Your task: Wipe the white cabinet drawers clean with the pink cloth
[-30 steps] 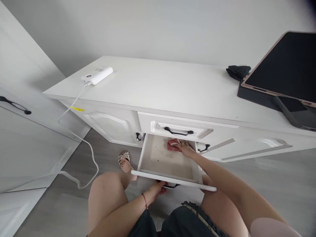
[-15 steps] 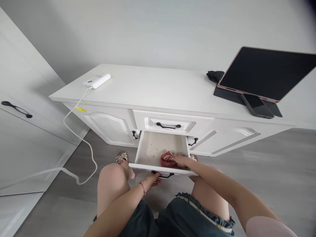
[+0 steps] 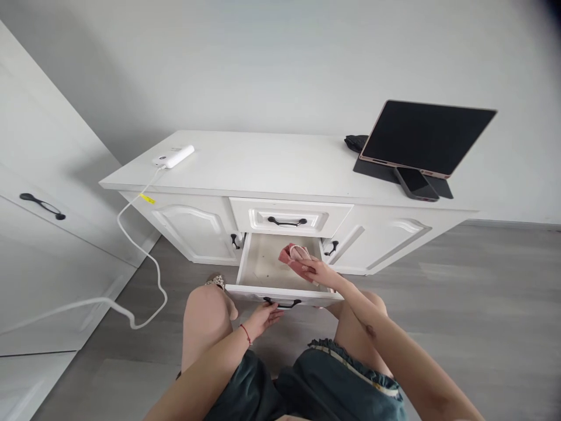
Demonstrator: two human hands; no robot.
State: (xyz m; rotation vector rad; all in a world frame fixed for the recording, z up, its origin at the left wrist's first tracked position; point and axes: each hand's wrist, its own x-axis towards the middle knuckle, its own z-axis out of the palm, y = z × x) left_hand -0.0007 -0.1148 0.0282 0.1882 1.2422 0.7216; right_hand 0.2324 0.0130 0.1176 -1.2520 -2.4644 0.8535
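Observation:
My right hand (image 3: 319,273) grips a folded red cloth (image 3: 290,256) with paler pink parts, raised over the open lower drawer (image 3: 262,266). Its fingers lie along the near side of the cloth. At the drawer's front, my left hand (image 3: 263,317) has its thumb on the left end of the black drawer handle (image 3: 287,305); the other fingers are curled below it. Small dark specks dot the drawer's pale bottom. A red string bracelet circles the left wrist.
The white cabinet (image 3: 263,169) bears a white power bank (image 3: 174,156) with a trailing cable (image 3: 154,260), a tablet (image 3: 432,137) on a stand, a phone (image 3: 416,184) and a black bundle (image 3: 355,142). A closed upper drawer (image 3: 322,213) sits above. My knees flank the open drawer.
My right hand has lifted the red cloth up from the drawer bottom, near the front right. My left hand stays at the drawer handle. The view has shifted slightly.

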